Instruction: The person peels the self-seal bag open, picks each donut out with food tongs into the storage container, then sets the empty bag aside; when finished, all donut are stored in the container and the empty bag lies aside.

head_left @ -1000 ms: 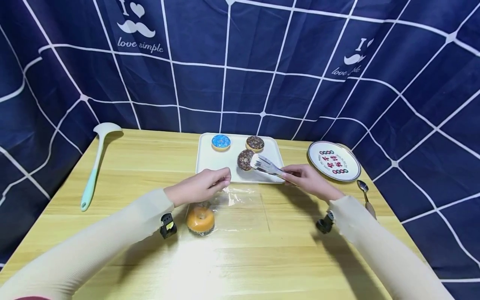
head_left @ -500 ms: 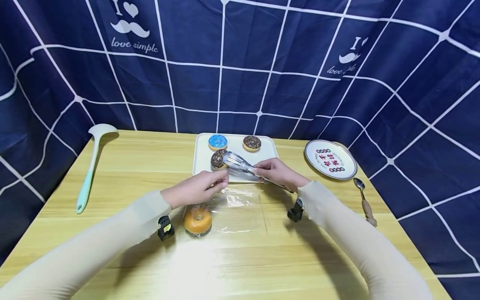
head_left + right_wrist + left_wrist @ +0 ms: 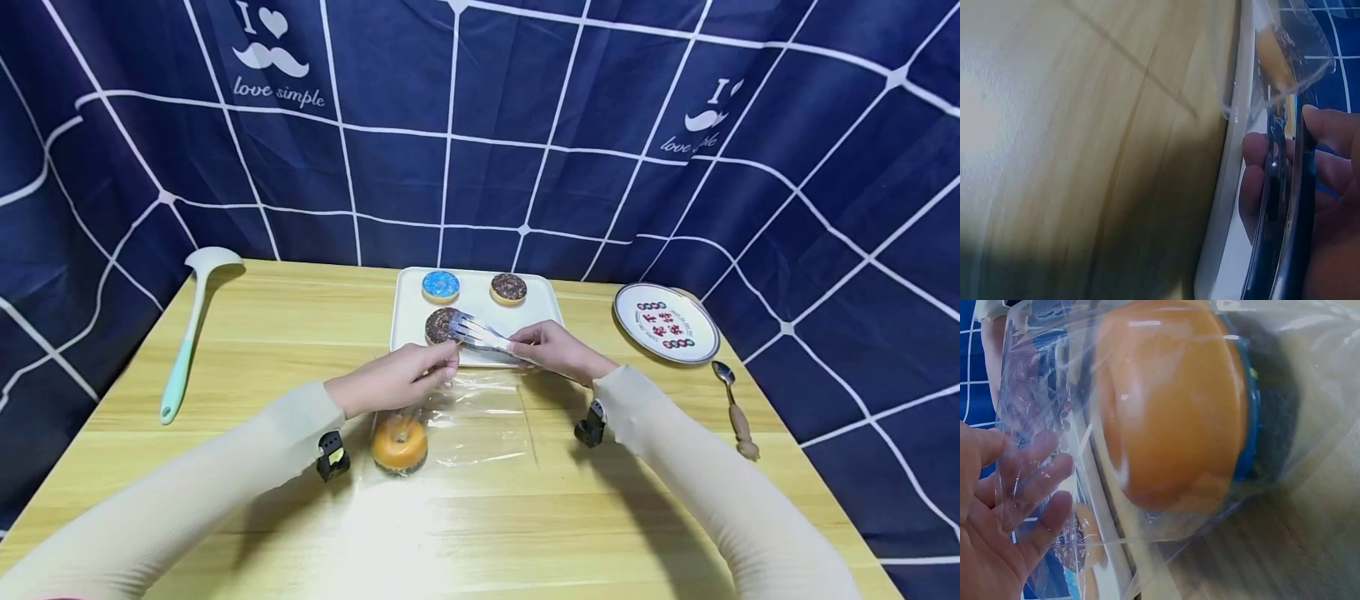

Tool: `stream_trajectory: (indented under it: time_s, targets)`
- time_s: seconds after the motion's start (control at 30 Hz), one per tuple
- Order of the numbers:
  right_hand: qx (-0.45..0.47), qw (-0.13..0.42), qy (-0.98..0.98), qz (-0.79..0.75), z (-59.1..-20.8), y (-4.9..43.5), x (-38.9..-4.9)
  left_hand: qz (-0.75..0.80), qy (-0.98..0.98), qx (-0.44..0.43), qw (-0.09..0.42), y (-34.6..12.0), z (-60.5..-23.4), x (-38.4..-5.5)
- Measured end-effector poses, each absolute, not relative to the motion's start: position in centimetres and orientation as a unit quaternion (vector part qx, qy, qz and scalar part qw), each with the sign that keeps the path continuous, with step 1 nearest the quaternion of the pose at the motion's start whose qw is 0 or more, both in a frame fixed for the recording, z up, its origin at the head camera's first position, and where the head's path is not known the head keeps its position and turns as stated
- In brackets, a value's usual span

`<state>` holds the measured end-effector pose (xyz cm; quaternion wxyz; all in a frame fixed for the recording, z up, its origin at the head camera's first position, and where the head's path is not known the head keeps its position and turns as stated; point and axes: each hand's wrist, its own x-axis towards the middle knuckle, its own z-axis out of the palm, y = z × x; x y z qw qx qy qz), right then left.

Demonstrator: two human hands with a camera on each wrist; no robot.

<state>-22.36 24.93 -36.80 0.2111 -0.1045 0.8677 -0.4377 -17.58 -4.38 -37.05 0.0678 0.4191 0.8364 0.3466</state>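
My left hand point(image 3: 397, 379) pinches the mouth of a clear plastic bag point(image 3: 480, 425) near the tray's front edge. Inside the bag lies an orange-brown donut point(image 3: 400, 454); the left wrist view shows blue icing on its far side point(image 3: 1250, 437). My right hand point(image 3: 557, 350) grips metal tongs point(image 3: 486, 336), whose slotted ends hold a chocolate-iced donut point(image 3: 438, 325) with sprinkles. That donut is over the tray's front left, just behind my left fingers and close to the bag's mouth. In the right wrist view, bag film overlaps the held donut point(image 3: 1275, 59).
The white tray point(image 3: 546, 310) carries a blue-iced donut point(image 3: 441, 286) and another chocolate donut point(image 3: 509, 287). A patterned plate point(image 3: 701, 337) and a spoon point(image 3: 738, 417) are at the right. A ladle point(image 3: 183, 358) lies at the left. A dark blue curtain point(image 3: 397, 167) stands behind the table.
My right hand has moved left with the tongs, carrying the chocolate donut from the tray's middle to beside my left hand. The left hand stays about where it was.
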Motion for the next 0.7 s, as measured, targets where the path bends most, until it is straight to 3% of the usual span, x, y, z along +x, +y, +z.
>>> stream_trajectory:
  time_s: [0.7]
  targets:
    - [-0.200, 0.072, 0.915, -0.343, -37.10, 24.45, -22.43, 0.335, 0.836, 0.431, 0.060, -3.95, -37.02, -17.76]
